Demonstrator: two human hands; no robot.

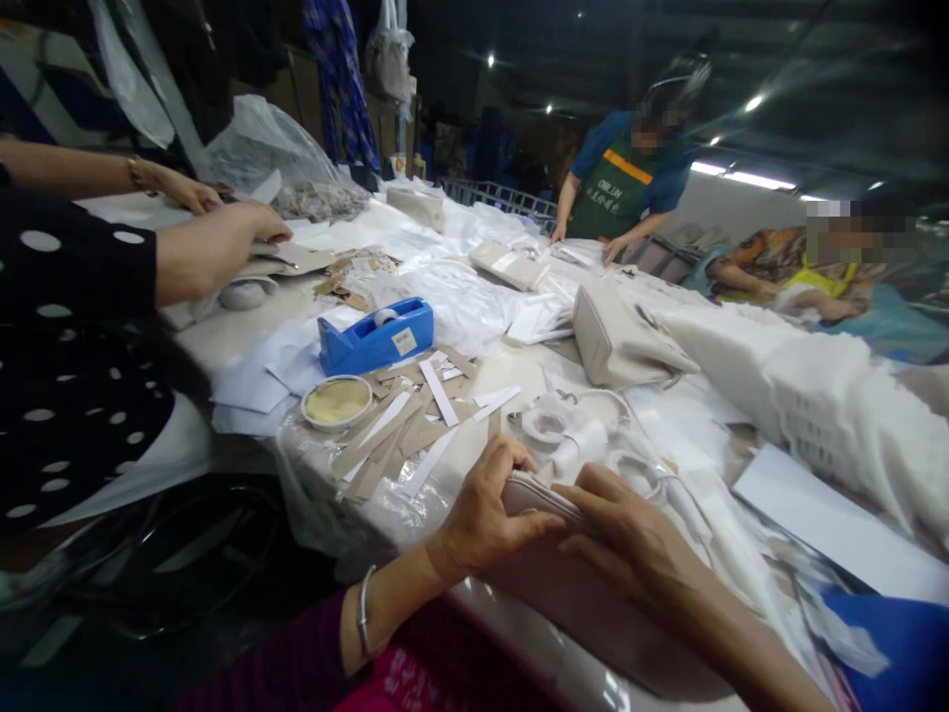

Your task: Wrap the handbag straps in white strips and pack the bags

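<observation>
clock directions are read from the held bag, with 12 o'clock pointing away from the wearer. nearest, the pale held bag (593, 613) lies at the table's near edge, its piped rim turned upward. the left hand (485, 509) pinches the rim at its left end, thumb on the near side and bent fingers over the far side. the right hand (627, 529) grips the same rim just beside it, thumb and fingers closed about the edge; its fingertips are partly hidden.

at 12 o'clock, just beyond the hands, are rolls of white tape (545, 423). at 10 o'clock, beige and white strips (396, 435) lie in a loose pile, with a round dish of yellowish matter (337, 402) beside them and a blue tape dispenser (378, 338) behind. at 3 o'clock lies a white sheet (837, 519); at 1 o'clock, a beige handbag (627, 331).

farther off, at 12 o'clock, a flatter beige bag (508, 265) rests on the table. at 10 o'clock, a person in polka-dot clothing (74, 257) reaches over beige pieces. farthest, a person in a green apron (619, 193) stands between 12 and 1 o'clock, and another person in yellow (826, 277) is at 2 o'clock.
</observation>
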